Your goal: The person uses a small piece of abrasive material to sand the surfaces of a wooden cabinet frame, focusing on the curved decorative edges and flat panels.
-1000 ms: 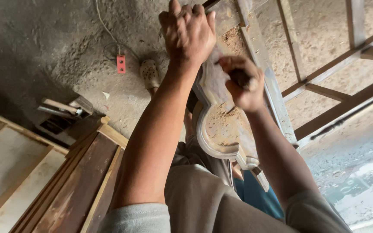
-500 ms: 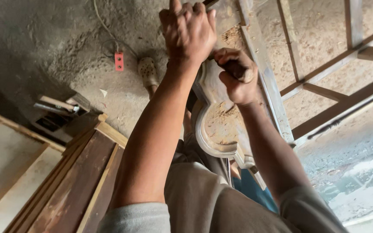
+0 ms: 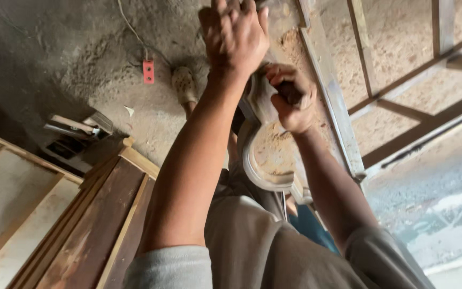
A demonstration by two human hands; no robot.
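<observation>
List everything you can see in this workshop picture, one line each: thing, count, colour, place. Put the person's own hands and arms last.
curved carved wooden piece: one, pale and dusted with sawdust, centre, under the hands
dark tool handle: one, dark brown, gripped in the right fist; its working end is hidden
long wooden frames: several slats, brown, upper right on the sawdust-covered floor
stacked wooden panels: several, dark brown and pale, lower left
small red tag on a thin cable: one, red, upper left on the grey floor
sandalled foot: one, beige, upper centre
left hand: one, pressed flat at the top of the carved piece
right hand: one, closed around the handle
</observation>
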